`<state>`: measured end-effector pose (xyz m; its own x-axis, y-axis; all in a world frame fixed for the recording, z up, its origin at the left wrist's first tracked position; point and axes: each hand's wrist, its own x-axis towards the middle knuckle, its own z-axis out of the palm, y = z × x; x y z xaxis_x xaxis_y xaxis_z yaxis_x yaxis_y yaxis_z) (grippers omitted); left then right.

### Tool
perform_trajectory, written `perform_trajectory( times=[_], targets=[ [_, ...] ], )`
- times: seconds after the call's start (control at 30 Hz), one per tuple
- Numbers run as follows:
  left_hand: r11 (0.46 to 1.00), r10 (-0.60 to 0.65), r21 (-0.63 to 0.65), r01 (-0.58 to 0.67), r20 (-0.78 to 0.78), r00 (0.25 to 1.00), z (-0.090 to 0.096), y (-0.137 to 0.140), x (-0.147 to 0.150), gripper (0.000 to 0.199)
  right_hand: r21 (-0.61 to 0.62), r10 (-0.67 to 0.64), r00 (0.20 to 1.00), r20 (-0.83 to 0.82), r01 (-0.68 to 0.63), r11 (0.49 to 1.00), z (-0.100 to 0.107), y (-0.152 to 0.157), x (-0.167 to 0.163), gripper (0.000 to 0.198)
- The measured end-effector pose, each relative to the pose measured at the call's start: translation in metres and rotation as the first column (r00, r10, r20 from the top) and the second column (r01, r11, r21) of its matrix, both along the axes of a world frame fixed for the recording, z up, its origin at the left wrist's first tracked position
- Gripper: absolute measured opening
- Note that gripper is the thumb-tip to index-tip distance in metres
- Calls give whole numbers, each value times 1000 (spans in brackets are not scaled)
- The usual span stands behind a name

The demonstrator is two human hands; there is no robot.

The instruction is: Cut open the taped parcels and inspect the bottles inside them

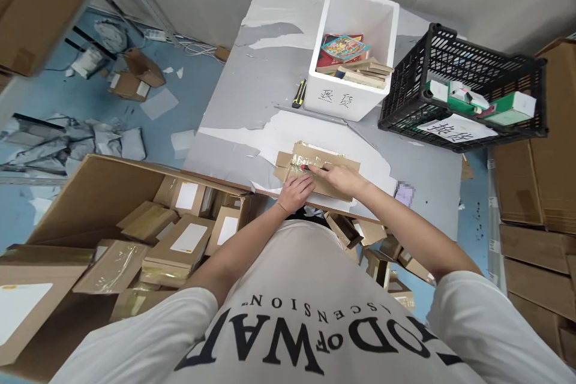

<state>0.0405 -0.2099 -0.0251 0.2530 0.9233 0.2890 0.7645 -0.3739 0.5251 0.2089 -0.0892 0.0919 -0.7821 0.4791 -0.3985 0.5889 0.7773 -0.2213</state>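
Right hand (339, 177): pinching slim red-black tool (305, 167); left hand (294, 193): flat on taped brown cardboard box (312, 155). Slip could nick left hand.

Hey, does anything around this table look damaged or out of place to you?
Yes. The tabletop looks damaged: ragged white patches break up its grey surface, as if a layer had torn. On the floor to the left, loose paper sheets and a carton lie scattered, which looks untidy.

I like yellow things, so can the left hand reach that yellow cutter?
Probably yes: the yellow cutter lies on the table beyond the taped cardboard, and nothing tall seems to block the left hand, though it rests on that cardboard.
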Motion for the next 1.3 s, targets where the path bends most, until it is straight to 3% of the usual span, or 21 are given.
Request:
perform_trajectory(
  times=[0.2,0.43,0.53,0.7,0.8,0.87,0.9,1.0,1.03,1.17,1.3],
  targets=[
    [1000,22,-9,-21,7,1000,-4,1,1,33,0,-18,989,148,18,1000,12,0,20,62],
    [998,49,40,-47,-56,997,0,-1,2,29,84,-121,925,361,97,992,44,-7,113,71],
    [998,48,39,-44,-106,993,0,-1,2,30,118,-122,901,417,80,990,48,-16,134,76],
    [999,36,6,-35,-125,992,2,0,1,29,156,-127,919,373,72,985,53,-22,148,76],
    [999,41,-2,-42,-123,992,6,0,1,29,186,-233,945,229,192,964,59,-28,175,70],
    [999,39,-8,-40,-116,992,11,-1,1,29,234,-420,903,90,391,890,53,-34,194,62],
    [999,35,-13,-37,-112,993,13,-1,1,29,254,-532,847,19,511,821,44,-38,200,59],
    [999,18,-33,-22,-107,994,21,-1,1,30,232,-802,579,-147,808,541,-7,-48,201,57],
    [999,9,-43,-14,-111,994,23,-1,1,31,195,-850,501,-165,861,470,-29,-50,196,57],
    [995,-42,-94,27,-158,987,34,-1,-1,35,76,-952,282,-115,958,275,-111,-55,171,55],
    [989,-84,-134,56,-212,974,42,-2,-4,38,68,-980,186,-70,981,182,-160,-61,157,56]
  ],
)
